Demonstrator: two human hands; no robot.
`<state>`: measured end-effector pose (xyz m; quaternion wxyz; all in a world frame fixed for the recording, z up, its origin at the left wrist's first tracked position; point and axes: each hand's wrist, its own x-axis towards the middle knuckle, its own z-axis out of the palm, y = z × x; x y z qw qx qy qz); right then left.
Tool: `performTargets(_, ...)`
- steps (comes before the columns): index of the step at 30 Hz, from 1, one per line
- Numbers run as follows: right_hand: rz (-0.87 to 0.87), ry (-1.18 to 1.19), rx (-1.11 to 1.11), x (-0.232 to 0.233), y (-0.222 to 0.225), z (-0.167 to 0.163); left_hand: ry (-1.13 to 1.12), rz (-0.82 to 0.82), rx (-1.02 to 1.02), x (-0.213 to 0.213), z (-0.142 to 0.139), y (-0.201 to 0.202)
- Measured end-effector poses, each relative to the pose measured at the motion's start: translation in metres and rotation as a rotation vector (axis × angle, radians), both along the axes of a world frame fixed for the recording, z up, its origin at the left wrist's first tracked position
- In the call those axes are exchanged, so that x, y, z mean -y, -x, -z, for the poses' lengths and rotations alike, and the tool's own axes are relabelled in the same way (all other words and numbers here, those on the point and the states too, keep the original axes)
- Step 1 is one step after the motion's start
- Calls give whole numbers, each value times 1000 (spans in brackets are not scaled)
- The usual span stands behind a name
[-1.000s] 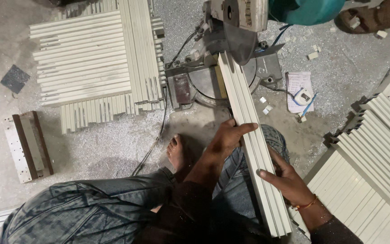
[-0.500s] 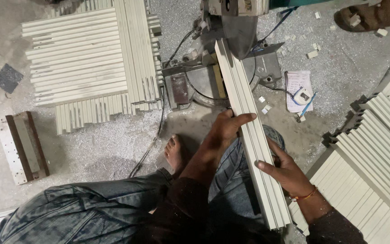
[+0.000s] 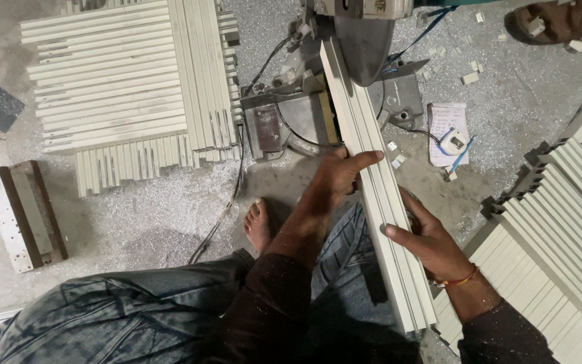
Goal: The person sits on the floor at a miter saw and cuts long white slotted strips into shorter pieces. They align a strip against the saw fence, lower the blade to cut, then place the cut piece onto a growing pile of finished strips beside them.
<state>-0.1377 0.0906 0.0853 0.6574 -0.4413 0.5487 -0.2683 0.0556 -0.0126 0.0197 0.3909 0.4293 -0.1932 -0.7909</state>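
Feeding step, by the look of it: left hand (image 3: 337, 176) fingers pinch the cream profile bundle (image 3: 372, 189) near the saw blade (image 3: 362, 40), right hand (image 3: 426, 239) fingers grip it lower, next move likely wanting it squared under the blade; white scribbled paper slip (image 3: 447, 131) lies on the floor beyond the right fingers.

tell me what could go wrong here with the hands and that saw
The left hand grips the cream profiles close to the saw blade, so a slip could bring fingers near it. A bare foot rests on the shaving-strewn floor by a cable. The right hand holds the loose bundle, which might shift.
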Motion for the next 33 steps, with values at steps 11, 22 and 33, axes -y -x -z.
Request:
performTargets(11, 27, -125, -127, -19, 10, 16, -65, 5, 34, -18, 15, 10)
performTargets(22, 43, -85, -103, -49, 14, 23, 8, -3, 68, -42, 26, 21)
performTargets(33, 43, -54, -85, -45, 15, 18, 18, 12, 124, -39, 20, 22)
